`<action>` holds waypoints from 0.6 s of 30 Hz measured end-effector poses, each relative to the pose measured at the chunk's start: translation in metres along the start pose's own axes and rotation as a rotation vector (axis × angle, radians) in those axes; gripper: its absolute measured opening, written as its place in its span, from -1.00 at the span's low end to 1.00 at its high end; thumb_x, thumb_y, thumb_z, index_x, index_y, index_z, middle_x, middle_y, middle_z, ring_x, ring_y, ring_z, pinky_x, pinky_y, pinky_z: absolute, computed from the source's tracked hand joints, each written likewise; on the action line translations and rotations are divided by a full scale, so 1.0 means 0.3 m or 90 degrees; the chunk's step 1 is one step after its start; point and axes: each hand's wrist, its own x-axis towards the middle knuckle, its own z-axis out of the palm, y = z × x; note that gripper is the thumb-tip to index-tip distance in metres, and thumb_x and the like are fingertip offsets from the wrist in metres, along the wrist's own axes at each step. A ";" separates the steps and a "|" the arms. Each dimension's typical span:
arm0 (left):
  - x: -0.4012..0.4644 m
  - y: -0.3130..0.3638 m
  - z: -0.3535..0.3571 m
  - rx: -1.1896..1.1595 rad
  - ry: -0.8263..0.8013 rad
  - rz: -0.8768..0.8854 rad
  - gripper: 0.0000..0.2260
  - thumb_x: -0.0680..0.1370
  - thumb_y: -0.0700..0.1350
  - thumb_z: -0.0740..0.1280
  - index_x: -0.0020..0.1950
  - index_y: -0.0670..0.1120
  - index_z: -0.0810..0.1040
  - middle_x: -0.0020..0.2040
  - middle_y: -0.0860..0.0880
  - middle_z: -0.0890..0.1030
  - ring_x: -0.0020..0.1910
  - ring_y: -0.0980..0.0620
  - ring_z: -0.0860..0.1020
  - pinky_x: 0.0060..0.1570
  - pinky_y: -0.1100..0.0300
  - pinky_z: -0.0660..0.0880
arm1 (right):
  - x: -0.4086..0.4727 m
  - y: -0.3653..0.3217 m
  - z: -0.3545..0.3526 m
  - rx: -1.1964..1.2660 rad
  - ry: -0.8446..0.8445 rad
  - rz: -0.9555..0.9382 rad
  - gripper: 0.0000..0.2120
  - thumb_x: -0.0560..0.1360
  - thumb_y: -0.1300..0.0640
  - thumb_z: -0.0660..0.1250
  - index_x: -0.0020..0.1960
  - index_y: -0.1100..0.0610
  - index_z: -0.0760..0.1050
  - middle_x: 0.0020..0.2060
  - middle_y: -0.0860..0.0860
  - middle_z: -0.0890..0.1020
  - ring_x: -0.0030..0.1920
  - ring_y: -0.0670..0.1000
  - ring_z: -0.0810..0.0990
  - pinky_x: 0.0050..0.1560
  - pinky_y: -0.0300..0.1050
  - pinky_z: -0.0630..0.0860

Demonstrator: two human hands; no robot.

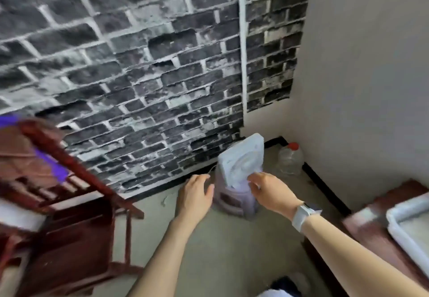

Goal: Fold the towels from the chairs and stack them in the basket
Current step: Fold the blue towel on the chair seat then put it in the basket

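A dark red wooden chair (pixel 76 215) stands at the left, blurred by motion. A brown towel (pixel 16 155) and a purple towel (pixel 52 164) hang over its back. At the right edge, a white basket (pixel 394 217) sits on a dark wooden table (pixel 369 229); no towel shows in the part I can see. My left hand (pixel 195 194) and my right hand (pixel 267 192) are held out in mid-air between chair and table. Both hold nothing and their fingers are loosely bent. A watch is on my right wrist.
Straight ahead, a small white fan (pixel 241 159) stands on a purple plastic stool (pixel 234 203) by the brick-patterned wall. A clear plastic jug with a red cap (pixel 290 159) sits in the corner. Bare grey floor lies between the chair and the table.
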 end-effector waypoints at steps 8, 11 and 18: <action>-0.656 -0.693 -0.355 -0.033 0.174 -0.309 -0.73 0.51 -0.08 0.25 0.15 -0.14 0.54 0.08 -0.17 0.59 0.09 -0.17 0.54 0.10 0.02 0.45 | -0.149 -0.785 0.500 -0.015 -0.219 -0.295 -0.72 0.55 0.11 0.13 0.20 0.09 0.49 0.19 0.04 0.56 0.18 0.08 0.53 0.15 -0.12 0.43; -0.828 -0.858 -0.441 -0.046 0.247 -0.410 -0.72 0.52 -0.08 0.26 0.19 -0.12 0.53 0.11 -0.14 0.58 0.10 -0.14 0.54 0.10 0.06 0.45 | -0.193 -1.023 0.627 -0.066 -0.285 -0.382 -0.71 0.57 0.11 0.10 0.22 0.07 0.47 0.22 0.01 0.54 0.20 0.06 0.51 0.18 -0.12 0.42; -1.085 -1.195 -0.567 -0.089 0.339 -0.565 -0.73 0.54 -0.13 0.23 0.22 -0.14 0.50 0.19 -0.12 0.55 0.20 -0.10 0.48 0.19 0.11 0.37 | -0.179 -1.478 0.934 -0.118 -0.423 -0.523 -0.74 0.56 0.11 0.10 0.18 0.08 0.48 0.14 0.02 0.57 0.12 0.06 0.54 0.15 -0.05 0.46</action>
